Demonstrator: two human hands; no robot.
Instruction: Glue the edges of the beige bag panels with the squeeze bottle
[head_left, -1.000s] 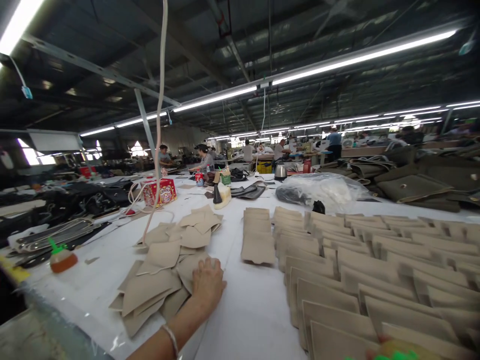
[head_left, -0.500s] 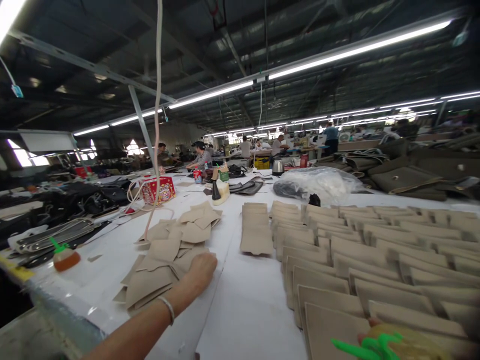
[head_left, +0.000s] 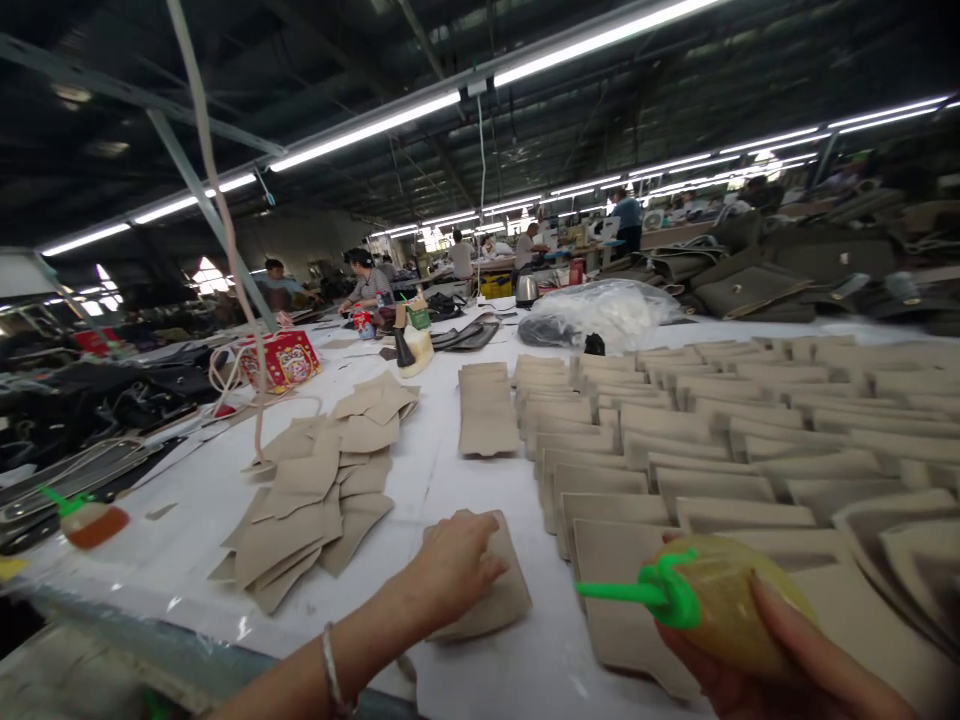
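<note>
My left hand rests on top of a flat beige piece of leather-like material lying on the white table, its fingers apart and partly bent. In my right hand is a soft squeeze bottle with yellowish contents, tilted so its green nozzle points left. Under the bottle and beyond it stand rows of overlapping beige pieces. A loose pile of similar beige pieces lies left of my left hand. One short stack sits between the pile and the rows.
A second green-tipped bottle holding amber liquid stands at the left. Further back are a red patterned box, a pale container with a black nozzle and a clear plastic bag. A cable hangs down to the table. Several people work beyond.
My left hand has moved right from the pile, and a beige piece now lies under it. The squeeze bottle in my right hand has risen further into view. My view has shifted right and down.
</note>
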